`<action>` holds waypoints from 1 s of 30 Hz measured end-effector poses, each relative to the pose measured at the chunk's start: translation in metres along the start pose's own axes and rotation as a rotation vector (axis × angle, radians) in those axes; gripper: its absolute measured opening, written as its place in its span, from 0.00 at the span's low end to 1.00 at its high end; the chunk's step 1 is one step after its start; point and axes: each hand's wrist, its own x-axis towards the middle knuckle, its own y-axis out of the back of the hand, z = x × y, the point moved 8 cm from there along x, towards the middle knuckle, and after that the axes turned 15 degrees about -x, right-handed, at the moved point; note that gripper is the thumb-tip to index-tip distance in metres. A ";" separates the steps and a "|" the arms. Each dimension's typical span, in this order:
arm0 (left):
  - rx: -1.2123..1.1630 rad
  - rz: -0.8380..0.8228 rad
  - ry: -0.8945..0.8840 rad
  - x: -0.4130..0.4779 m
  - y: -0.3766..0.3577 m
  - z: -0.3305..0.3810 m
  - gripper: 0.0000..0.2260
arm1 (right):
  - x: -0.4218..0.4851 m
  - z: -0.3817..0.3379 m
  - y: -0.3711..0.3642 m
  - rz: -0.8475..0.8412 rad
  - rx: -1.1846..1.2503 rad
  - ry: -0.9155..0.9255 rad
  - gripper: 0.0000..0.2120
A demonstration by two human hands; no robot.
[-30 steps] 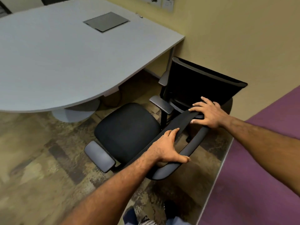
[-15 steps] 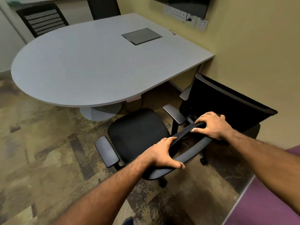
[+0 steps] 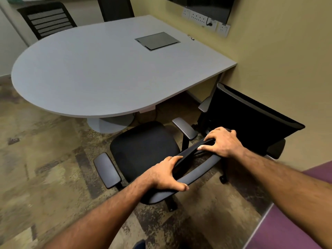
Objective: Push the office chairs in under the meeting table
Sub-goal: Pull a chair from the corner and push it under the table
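So left hand (image 3: 166,175) and right hand (image 3: 223,143) are gripping the near chair's backrest (image 3: 198,174), fingers (image 3: 214,133) curling over its top, probably to steer it under the worktop (image 3: 107,69).

— Where is the black chair (image 3: 143,150) sitting?
— It's standing upright, its seat facing the grey surface (image 3: 89,69), just short of the curved edge.
— And the second chair (image 3: 248,119)?
— It's standing beside the wall, near the straight end.
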 end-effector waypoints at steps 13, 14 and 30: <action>0.198 0.071 -0.015 -0.042 0.088 -0.023 0.45 | 0.028 -0.079 0.027 0.040 0.052 -0.088 0.48; 0.210 0.073 -0.019 -0.044 0.095 -0.025 0.44 | 0.032 -0.085 0.029 0.039 0.051 -0.095 0.48; 0.409 0.359 0.096 -0.064 0.219 -0.101 0.45 | 0.101 -0.146 0.050 0.007 0.120 -0.248 0.52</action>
